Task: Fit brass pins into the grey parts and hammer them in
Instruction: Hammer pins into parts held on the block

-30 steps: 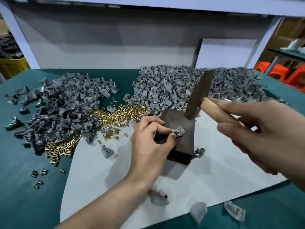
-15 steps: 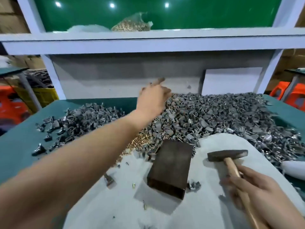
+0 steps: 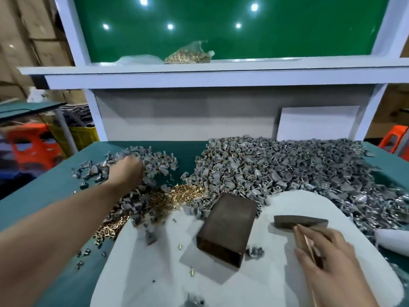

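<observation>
My left hand [image 3: 127,171] reaches far out into the left pile of grey parts [image 3: 152,160]; its fingers are buried among them, so I cannot tell whether it holds one. My right hand [image 3: 325,260] grips the wooden handle of the hammer [image 3: 301,221], whose dark head rests on the white sheet [image 3: 276,284]. A dark metal block [image 3: 228,224] lies on the sheet between my hands, with nothing on top. Loose brass pins [image 3: 177,194] are heaped behind the block. One grey part [image 3: 255,251] lies beside the block's right corner.
A much larger pile of grey parts [image 3: 287,171] fills the back right of the green table [image 3: 44,196]. A bag of brass pins [image 3: 188,55] sits on the shelf above. Single pins [image 3: 192,272] and a grey part [image 3: 151,237] are scattered on the sheet. A white object [image 3: 391,239] lies at the right edge.
My left hand let go of the part on the block, swung up and over, and came down into the left pile. The hammer dropped from raised to resting on the sheet. The view tilted upward.
</observation>
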The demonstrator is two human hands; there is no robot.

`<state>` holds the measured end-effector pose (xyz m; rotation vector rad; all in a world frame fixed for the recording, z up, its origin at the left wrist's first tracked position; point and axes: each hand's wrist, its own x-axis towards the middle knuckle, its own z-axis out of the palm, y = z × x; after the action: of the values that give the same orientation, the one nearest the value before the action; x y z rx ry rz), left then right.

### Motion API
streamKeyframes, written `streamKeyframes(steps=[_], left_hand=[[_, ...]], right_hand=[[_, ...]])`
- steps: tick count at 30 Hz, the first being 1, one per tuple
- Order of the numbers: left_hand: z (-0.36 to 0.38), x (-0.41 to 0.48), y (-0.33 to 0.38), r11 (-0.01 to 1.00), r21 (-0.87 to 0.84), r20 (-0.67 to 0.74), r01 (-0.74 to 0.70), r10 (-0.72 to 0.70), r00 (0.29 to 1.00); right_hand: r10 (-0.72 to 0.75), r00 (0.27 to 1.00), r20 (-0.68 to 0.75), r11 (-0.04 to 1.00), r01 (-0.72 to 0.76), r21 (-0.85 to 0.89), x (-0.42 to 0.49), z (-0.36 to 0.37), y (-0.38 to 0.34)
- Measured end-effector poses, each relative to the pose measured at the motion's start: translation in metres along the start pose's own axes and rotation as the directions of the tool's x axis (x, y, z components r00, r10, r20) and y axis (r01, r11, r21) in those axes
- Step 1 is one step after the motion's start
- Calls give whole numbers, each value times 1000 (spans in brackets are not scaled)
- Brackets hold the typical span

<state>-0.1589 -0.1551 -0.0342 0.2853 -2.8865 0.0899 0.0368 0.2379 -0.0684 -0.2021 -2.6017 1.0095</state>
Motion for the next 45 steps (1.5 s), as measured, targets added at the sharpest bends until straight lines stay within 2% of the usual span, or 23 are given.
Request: streamKeyframes(steps=[1,3,5,7,9,11,13,14,16,19,21,25,29,31,33,35,37,41,45], left_hand=[[-7,-6,3,1000,25,-21,-13,14,1000],[-22,-16,8,995,-95,16,-40,41,999],[-44,-25,23,926,-374,102,-45,90,991],[-66,-43,46,790,-610,166,-66,209,964],[-85,-70,70,658,-748,244,-86,393,887],[-95,-99,92,553,-829,313,-78,576,755],[-98,-120,111,471,-882,355,-17,688,633],[-98,-127,118,443,-896,366,19,713,598],[-94,-138,127,466,-884,366,-31,733,573],[-88,-140,132,589,-768,409,-251,753,516],[-85,-137,133,635,-705,424,-315,734,531],[-81,-128,132,682,-657,378,-323,668,641],[-77,-119,118,697,-651,398,-299,649,648],[-72,-103,100,749,-586,344,-310,576,741],[-62,-85,77,843,-407,270,-350,478,836],[-45,-77,57,891,-234,305,-388,446,841],[-26,-77,47,900,-146,330,-411,436,837],[-14,-79,43,877,-73,177,-474,479,860],[-16,-78,42,885,-87,170,-457,465,869]], right_hand=[[5,1000,6,1000,-5,0,1,0,1],[38,999,22,999,-38,-4,1,0,2],[55,998,23,999,-54,-3,2,0,1],[55,998,31,998,-55,-15,3,0,1],[44,998,49,999,-43,-22,3,1,1],[23,998,56,1000,-22,-19,2,2,2],[-1,999,54,1000,1,-3,1,2,2],[-6,998,58,1000,6,3,1,2,3],[-7,997,72,1000,6,11,1,1,5],[-5,999,49,999,3,50,1,1,7],[11,998,54,996,-15,87,1,0,6],[16,997,71,995,-23,99,0,-3,4],[-9,994,107,996,-1,89,-3,-7,3],[-2,991,132,995,-11,97,-4,-8,2],[15,990,140,994,-30,105,-4,-8,2],[31,992,119,993,-44,111,-5,-8,0],[43,994,103,990,-56,127,-5,-6,0],[29,997,67,985,-40,170,-4,-6,-3],[-66,997,-32,978,71,195,-3,-10,-14]])
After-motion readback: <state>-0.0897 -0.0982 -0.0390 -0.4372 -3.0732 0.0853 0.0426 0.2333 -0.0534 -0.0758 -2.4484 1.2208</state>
